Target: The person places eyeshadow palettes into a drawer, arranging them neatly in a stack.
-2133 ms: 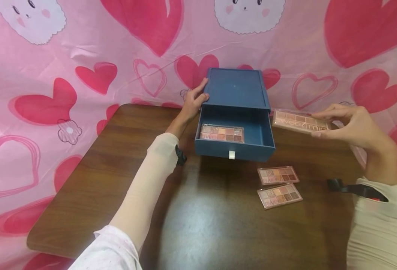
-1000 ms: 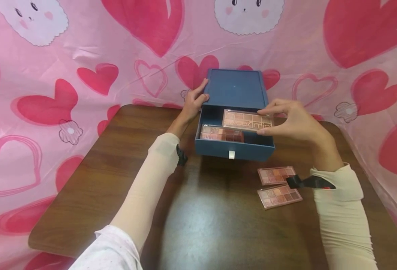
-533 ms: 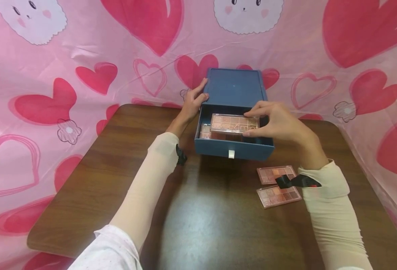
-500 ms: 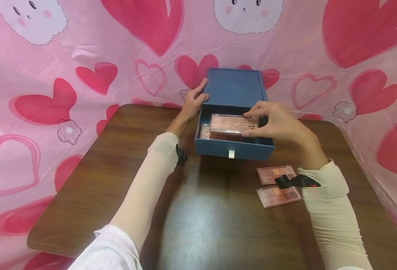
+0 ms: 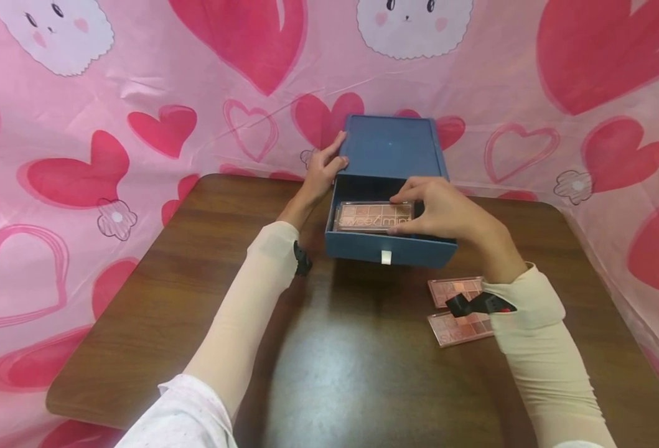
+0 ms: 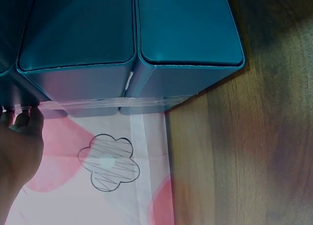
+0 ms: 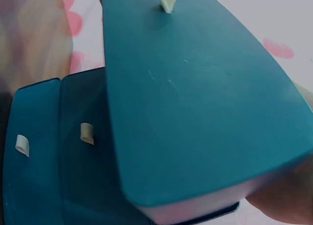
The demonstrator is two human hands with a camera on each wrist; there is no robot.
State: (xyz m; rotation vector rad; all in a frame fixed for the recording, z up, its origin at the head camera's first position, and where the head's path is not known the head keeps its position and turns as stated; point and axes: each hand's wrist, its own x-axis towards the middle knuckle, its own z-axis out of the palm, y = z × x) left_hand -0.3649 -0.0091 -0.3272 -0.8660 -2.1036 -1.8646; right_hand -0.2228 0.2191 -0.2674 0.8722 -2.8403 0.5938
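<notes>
A blue box of stacked drawers [image 5: 391,146] stands at the back of the table, its top drawer [image 5: 357,244] pulled out. My right hand [image 5: 447,214] pinches the right end of a clear-lidded eyeshadow palette [image 5: 365,218] between fingers and thumb, low inside the drawer at its left front. The palette that lay there is now almost wholly covered by it. My left hand [image 5: 319,174] rests against the box's left side, thumb at the top edge; in the left wrist view its fingers [image 6: 35,120] touch the box side. The drawer front [image 7: 195,98] hides most of my right hand in the right wrist view.
Two more eyeshadow palettes lie on the wooden table [image 5: 195,298], right of the box: a farther one [image 5: 447,287] and a nearer one [image 5: 455,331], both partly behind my right wrist strap [image 5: 477,305]. A pink heart-printed cloth [image 5: 239,62] hangs behind the table.
My right hand has carried the palette from right of the box leftward over the drawer and lowered it onto the palette inside. My left hand and the box have stayed put.
</notes>
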